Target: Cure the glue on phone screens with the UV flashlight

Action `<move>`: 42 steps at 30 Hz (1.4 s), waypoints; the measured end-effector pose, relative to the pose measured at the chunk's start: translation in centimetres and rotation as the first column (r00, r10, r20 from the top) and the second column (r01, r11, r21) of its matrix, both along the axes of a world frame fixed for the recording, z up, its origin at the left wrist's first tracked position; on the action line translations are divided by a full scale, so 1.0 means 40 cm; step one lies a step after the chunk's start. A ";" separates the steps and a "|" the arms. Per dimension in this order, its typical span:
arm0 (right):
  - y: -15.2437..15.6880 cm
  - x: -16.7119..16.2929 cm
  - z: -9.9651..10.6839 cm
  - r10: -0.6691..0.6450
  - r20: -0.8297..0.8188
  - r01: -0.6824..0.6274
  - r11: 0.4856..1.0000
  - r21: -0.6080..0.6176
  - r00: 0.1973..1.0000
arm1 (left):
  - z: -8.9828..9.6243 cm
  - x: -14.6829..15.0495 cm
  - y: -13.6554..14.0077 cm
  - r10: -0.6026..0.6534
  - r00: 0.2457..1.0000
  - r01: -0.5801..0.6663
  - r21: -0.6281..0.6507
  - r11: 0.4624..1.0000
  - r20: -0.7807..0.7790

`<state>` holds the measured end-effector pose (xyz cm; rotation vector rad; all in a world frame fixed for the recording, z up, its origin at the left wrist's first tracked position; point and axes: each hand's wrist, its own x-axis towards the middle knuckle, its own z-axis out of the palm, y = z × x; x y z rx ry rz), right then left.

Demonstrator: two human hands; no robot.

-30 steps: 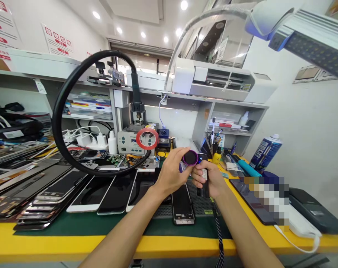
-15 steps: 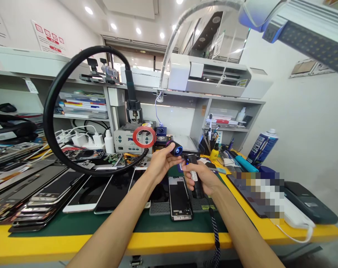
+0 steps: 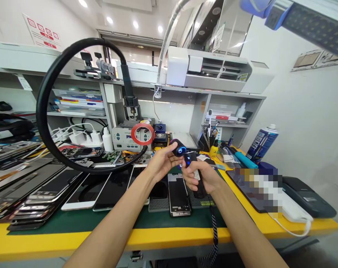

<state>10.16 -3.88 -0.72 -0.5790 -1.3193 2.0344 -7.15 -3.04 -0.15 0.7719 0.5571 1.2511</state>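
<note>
My left hand point(image 3: 163, 163) is closed around a short black cylinder point(image 3: 179, 149) whose round end glows blue. Its thumb lies along the cylinder's side. Closed on a black handle point(image 3: 191, 160) with a small lit blue display is my right hand point(image 3: 200, 175). A patterned wrist strap point(image 3: 213, 234) hangs from the handle's lower end. Cylinder and handle are side by side, perhaps parts of one handheld blower; I cannot tell whether they join. Below my hands a phone screen assembly point(image 3: 179, 195) lies on the grey textured mat point(image 3: 159, 205).
Several phones and tablets, including a white-framed tablet point(image 3: 86, 190), lie left of my hands. Beyond them a thick black hose point(image 3: 42, 111) loops up from a grey bench unit point(image 3: 122, 138). On the right are a dark tablet point(image 3: 245, 191) and a spray can point(image 3: 262, 143).
The view has shifted slightly. The cylinder's glowing end and the handle's display now face me more, and the two pieces appear a little closer. Both hands keep their hold.
</note>
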 end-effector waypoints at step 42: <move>-0.012 -0.027 -0.011 -0.110 0.265 0.082 0.990 0.115 0.958 | -0.007 -0.002 -0.005 0.246 0.890 -0.122 0.320 0.940 -0.384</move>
